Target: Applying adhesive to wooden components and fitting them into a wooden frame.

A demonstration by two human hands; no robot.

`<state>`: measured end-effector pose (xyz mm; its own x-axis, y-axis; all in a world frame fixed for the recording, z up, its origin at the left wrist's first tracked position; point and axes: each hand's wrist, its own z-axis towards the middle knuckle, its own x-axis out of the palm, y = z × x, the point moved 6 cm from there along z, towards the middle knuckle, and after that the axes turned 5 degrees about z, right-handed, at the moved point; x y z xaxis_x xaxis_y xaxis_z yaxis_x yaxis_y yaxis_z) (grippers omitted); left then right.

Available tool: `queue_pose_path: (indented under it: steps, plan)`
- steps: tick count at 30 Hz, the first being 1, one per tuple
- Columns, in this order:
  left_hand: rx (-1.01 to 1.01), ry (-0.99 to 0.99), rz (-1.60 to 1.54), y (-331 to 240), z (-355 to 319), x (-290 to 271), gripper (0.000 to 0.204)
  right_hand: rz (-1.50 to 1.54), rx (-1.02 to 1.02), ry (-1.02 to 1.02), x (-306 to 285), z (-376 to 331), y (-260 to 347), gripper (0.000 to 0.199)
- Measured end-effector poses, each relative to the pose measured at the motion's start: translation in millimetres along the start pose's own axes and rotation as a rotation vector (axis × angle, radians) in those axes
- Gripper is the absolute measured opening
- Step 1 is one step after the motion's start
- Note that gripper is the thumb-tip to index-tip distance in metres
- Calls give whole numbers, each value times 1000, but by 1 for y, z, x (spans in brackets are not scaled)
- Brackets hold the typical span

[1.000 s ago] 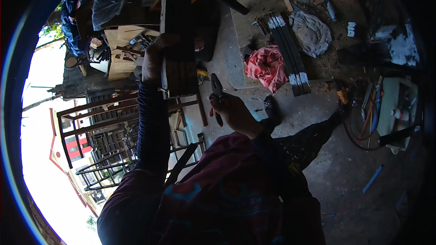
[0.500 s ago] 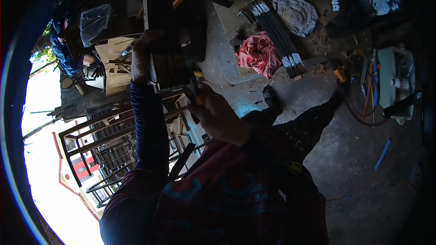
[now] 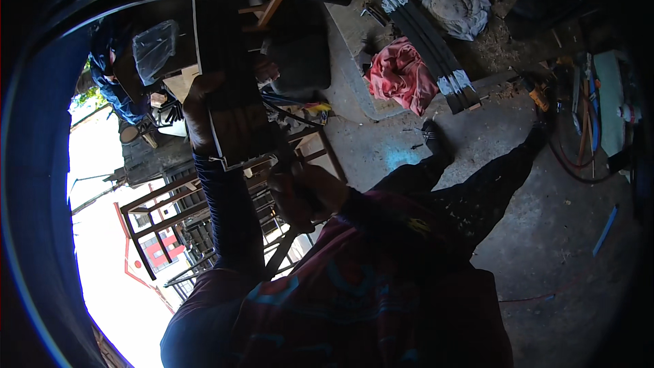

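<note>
My left hand (image 3: 197, 110) is wrapped round the edge of a long, dark wooden piece (image 3: 235, 88) that runs up to the top of the view. Pale wood shows along its near edge, and its lower end is cut square. Just below and to the right of that end, my right hand (image 3: 306, 194) is closed round a dark hand tool (image 3: 283, 143). The tool's upper part points up beside the wooden piece; shadow hides its exact kind. Fingers of another hand or some pale object (image 3: 267, 70) show dimly beyond the wood.
At upper right, dark painted slats (image 3: 432, 51) with white ends lie on a board beside a red cloth (image 3: 402, 76) and a grey cloth (image 3: 453, 1). A dark frame (image 3: 163, 215) stands lower left. An orange-handled tool (image 3: 538, 97) and a hose (image 3: 579, 163) lie right.
My right hand has moved down and turned, bringing the tool closer to my body beside the wood's lower end. My left hand keeps its hold. The whole view has shifted slightly.
</note>
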<state>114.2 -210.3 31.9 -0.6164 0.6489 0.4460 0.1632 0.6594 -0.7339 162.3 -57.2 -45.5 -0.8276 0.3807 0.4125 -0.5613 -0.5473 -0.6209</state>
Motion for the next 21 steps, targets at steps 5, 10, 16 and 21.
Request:
queue_pose_path:
  steps: [5,10,16,21]
  plan:
    - [117,-314,293,-8,-15,-18,62,-312,23,-248,-20,-22,23,35]
    - [325,-336,283,-3,-26,-37,56,-1616,-9,-692,24,-32,55,34]
    - [180,-147,95,4,1,8,63,-1738,77,-918,34,-39,43,28]
    - [155,103,-137,5,-1,25,65,-1599,149,-927,48,-36,41,28]
